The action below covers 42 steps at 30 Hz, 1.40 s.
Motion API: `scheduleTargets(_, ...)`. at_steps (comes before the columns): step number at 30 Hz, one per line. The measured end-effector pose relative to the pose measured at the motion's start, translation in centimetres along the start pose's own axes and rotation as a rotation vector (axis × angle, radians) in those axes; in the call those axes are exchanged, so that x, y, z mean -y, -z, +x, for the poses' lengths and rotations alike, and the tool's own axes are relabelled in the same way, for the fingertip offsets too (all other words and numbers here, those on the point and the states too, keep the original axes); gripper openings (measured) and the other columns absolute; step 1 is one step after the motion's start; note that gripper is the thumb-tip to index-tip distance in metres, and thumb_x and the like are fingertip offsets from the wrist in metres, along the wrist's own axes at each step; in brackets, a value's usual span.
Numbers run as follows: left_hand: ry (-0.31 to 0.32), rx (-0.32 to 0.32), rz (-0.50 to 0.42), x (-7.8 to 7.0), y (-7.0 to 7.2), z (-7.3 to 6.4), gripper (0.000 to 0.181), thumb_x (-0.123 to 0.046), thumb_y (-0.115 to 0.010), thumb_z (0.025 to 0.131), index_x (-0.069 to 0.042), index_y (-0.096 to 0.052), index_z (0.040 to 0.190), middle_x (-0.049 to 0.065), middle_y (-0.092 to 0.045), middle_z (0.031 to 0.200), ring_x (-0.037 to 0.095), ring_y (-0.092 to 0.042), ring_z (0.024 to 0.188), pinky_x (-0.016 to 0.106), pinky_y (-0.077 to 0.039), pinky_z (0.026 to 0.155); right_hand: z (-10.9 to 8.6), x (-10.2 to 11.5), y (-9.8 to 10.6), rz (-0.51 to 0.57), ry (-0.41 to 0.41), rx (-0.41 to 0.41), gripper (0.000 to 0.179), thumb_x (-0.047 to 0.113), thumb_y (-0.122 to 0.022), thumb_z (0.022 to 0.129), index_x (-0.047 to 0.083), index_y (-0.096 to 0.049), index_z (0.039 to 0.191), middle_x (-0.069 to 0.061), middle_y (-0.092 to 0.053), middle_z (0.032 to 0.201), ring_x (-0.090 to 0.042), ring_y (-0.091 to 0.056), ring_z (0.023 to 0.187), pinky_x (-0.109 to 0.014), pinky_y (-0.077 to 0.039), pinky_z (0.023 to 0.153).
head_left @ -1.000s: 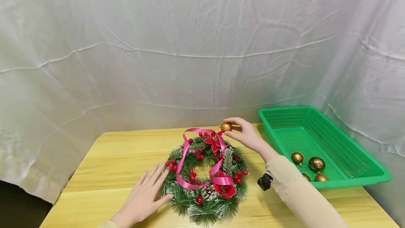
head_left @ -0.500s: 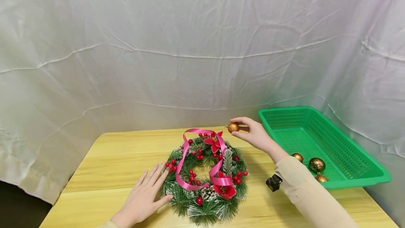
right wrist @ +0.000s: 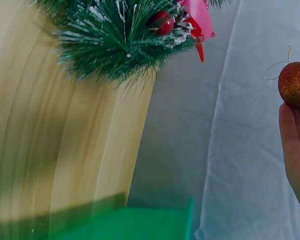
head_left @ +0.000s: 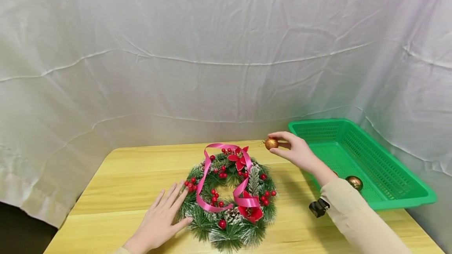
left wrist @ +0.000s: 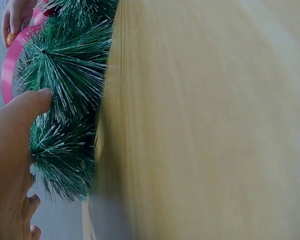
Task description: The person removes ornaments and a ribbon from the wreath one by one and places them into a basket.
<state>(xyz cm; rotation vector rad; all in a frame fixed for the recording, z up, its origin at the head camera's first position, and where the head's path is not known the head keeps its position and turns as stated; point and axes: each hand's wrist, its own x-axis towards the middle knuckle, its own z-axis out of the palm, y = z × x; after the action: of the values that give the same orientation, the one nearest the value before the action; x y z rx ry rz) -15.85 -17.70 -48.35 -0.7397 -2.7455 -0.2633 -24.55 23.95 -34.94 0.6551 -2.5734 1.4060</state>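
Between thumb and fingers, my right hand [head_left: 298, 154] pinches a glittery gold bauble [head_left: 271, 143] above the table, between the wreath and the green basket. A thin hanging loop sticks out from the bauble [right wrist: 292, 85] in the right wrist view. The green wreath [head_left: 227, 232] lies on the table, decorated with red berries, red flowers [head_left: 251, 209] and pinecones. A pink ribbon [head_left: 201, 181] curls over it. At the wreath's left side, my left hand [head_left: 159, 218] rests with fingers spread and straight, its thumb touching the needles in the left wrist view.
A green plastic basket [head_left: 399, 167] stands at the right of the wooden table [head_left: 134, 175]. Inside it a shiny bronze bauble [head_left: 354, 182] shows, with others hidden behind my right sleeve [head_left: 360, 214]. A pale cloth [head_left: 226, 50] hangs behind the table.
My right hand has moved to the right with the gold bauble, away from the wreath and closer to the basket. The left hand and the wreath have stayed in place.
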Motion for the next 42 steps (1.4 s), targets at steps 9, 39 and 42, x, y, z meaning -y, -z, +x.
scheduleTargets(9,-0.003,-0.002,0.000,-0.1,0.0,0.0,0.082,-0.067,-0.043,0.090,-0.016,-0.026,0.152,0.001,-0.008,0.160,0.024,-0.015,0.144,0.043,-0.002,0.116,-1.8,-1.4,2.1,-0.041,-0.060,-0.018,0.045,0.019,-0.071,0.088,0.008,-0.057,0.129,-0.017,-0.053,0.129,-0.036,-0.058,0.112,-0.029,-0.055,0.081)
scheduleTargets(39,-0.004,-0.004,0.000,0.0,-0.1,0.0,0.083,-0.068,-0.042,0.090,-0.017,-0.025,0.152,0.001,-0.008,0.160,0.027,-0.019,0.143,0.046,-0.005,0.116,-6.0,-1.8,6.4,-0.152,-0.118,-0.055,0.048,0.025,-0.066,0.091,0.011,-0.052,0.134,-0.016,-0.052,0.134,-0.036,-0.057,0.113,-0.021,-0.053,0.077)
scheduleTargets(42,-0.001,0.000,-0.007,0.0,0.0,0.0,0.082,-0.068,-0.043,0.090,-0.017,-0.025,0.152,0.000,-0.008,0.160,0.025,-0.017,0.143,0.044,-0.002,0.116,-6.2,-1.9,6.8,-0.172,-0.143,-0.061,0.048,0.029,-0.066,0.091,0.014,-0.052,0.135,-0.013,-0.051,0.135,-0.035,-0.058,0.113,-0.021,-0.053,0.076)
